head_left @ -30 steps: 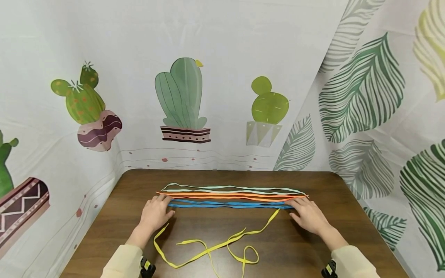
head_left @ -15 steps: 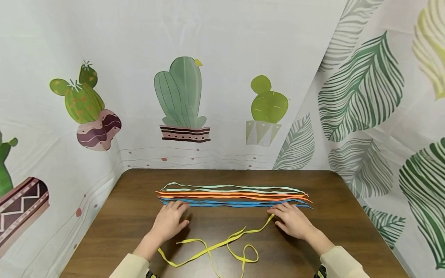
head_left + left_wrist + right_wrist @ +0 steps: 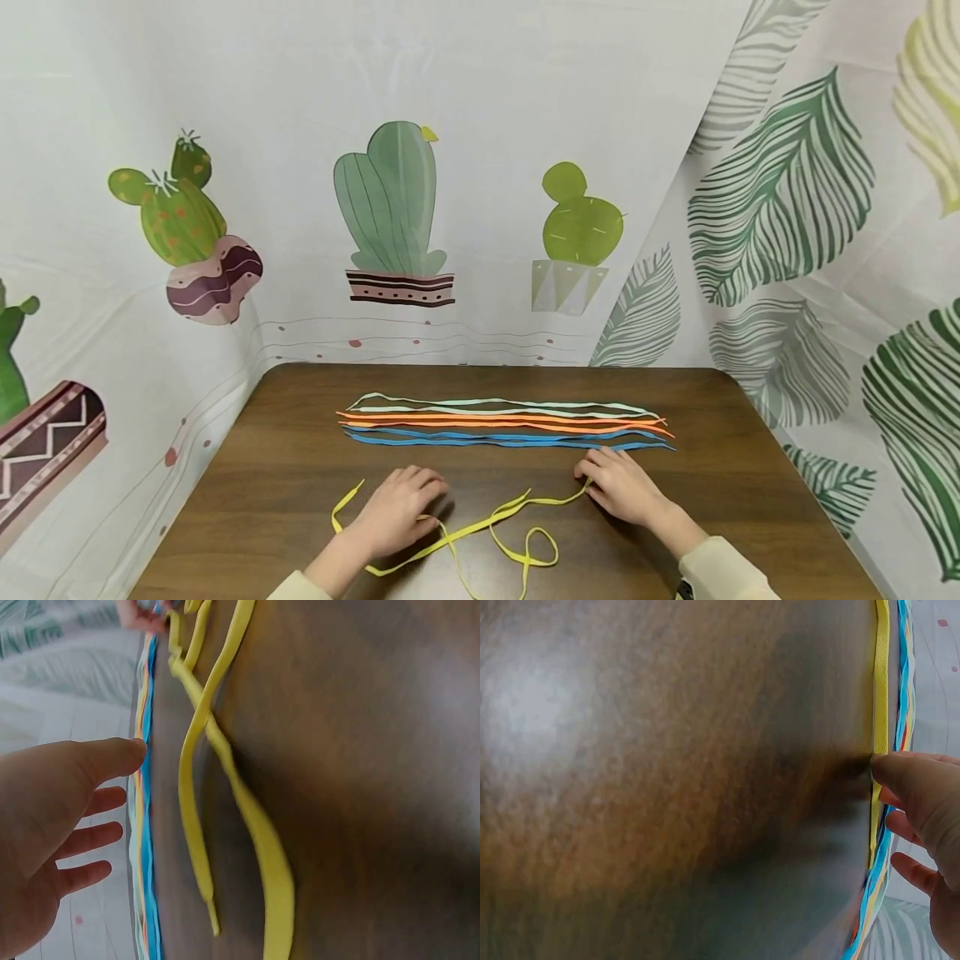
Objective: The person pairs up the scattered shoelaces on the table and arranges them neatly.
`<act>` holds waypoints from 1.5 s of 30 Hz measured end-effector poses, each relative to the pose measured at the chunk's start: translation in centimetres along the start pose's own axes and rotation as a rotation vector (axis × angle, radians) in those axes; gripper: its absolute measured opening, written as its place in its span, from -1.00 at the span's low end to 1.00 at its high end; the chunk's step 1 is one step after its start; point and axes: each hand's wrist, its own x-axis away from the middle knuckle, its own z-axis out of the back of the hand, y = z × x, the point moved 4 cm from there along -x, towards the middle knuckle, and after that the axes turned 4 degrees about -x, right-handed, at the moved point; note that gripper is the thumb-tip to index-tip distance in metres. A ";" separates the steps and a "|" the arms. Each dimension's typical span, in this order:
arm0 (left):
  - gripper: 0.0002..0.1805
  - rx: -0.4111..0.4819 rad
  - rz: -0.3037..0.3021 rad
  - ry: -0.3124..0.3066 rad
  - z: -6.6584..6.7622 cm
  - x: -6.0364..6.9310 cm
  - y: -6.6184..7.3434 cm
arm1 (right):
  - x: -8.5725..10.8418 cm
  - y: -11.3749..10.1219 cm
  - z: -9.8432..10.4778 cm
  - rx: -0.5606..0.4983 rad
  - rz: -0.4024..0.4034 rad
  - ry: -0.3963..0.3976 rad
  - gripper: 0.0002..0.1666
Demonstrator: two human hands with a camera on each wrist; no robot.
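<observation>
A yellow shoelace [image 3: 471, 531] lies in loose curves and a loop on the table's near half. At its right end, my right hand [image 3: 621, 487] pinches it between thumb and fingers; the right wrist view shows the thumb [image 3: 900, 771] against the flat yellow lace [image 3: 881, 690]. My left hand [image 3: 401, 510] hovers above the lace's left part with fingers apart, holding nothing, and covers some of it. In the left wrist view that hand [image 3: 60, 817] is spread beside the yellow lace [image 3: 196, 817].
Beyond the hands, blue laces [image 3: 480, 441], orange laces [image 3: 495, 425] and pale green laces [image 3: 480, 407] run side by side across the brown table [image 3: 277, 475]. A printed cloth [image 3: 487, 125] hangs behind the table's back edge.
Both hands have left the ends of the blue laces and come nearer. The left has moved right over the yellow lace; the right has moved left and taken its end.
</observation>
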 end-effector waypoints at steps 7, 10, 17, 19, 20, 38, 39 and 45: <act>-0.67 0.023 -0.133 0.013 -0.5 0.3 2.9 | -0.1 -0.4 0.2 0.005 0.031 0.057 -0.68; -0.69 0.048 -0.189 0.011 -0.8 0.7 4.0 | 0.0 -0.3 0.3 0.005 0.018 0.059 -0.69; -0.68 0.044 -0.273 -0.043 -1.7 1.3 5.5 | 0.2 0.8 1.1 0.012 -0.043 0.091 -0.67; -0.70 0.045 -0.277 -0.048 -1.8 1.3 5.6 | 0.3 1.2 1.5 0.027 -0.053 0.117 -0.65; -0.73 0.038 -0.278 -0.042 -1.9 1.3 5.7 | 0.4 1.4 1.7 0.033 -0.056 0.130 -0.64; -0.72 0.001 -0.282 0.064 -0.7 2.1 6.1 | 1.9 4.0 4.6 0.045 -0.102 0.207 -0.72; -0.72 0.019 -0.278 0.067 -0.4 2.2 6.0 | 2.1 4.1 4.7 0.045 -0.110 0.209 -0.72; -0.78 0.106 -0.245 0.008 0.9 3.3 4.9 | 3.0 4.7 5.4 0.060 -0.132 0.216 -0.69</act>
